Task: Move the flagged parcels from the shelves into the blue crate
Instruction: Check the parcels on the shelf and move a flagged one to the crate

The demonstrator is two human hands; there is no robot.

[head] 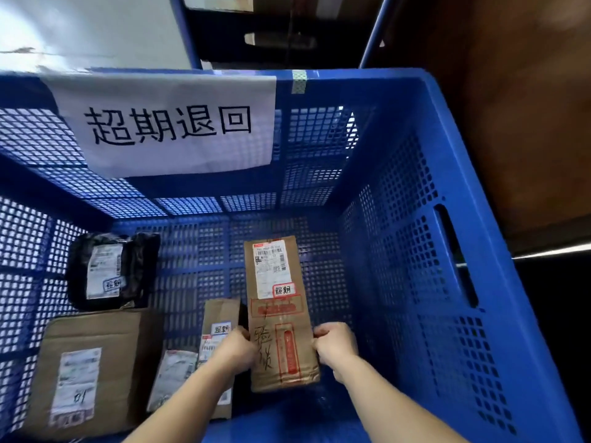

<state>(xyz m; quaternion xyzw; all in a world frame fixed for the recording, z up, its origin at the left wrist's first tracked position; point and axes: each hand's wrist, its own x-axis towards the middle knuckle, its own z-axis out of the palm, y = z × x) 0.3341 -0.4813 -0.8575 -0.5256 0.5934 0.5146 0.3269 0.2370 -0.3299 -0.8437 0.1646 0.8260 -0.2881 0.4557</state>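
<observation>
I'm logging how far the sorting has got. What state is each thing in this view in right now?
Blue crate: open-topped, partly filled.
Paper sign: hanging on the crate's far wall.
Long brown parcel: held at its near end inside the crate, label up.
Left hand: gripping the parcel's left edge.
Right hand: gripping its right edge.
Black bag parcel: lying on the crate floor.
Flat cardboard box: lying label up.
Narrow brown parcel: beside the held one.

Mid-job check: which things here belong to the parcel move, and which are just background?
Job: blue crate, held brown parcel, black parcel, flat box, small box, grey bag, both hands.
Background: paper sign, shelf posts.
</observation>
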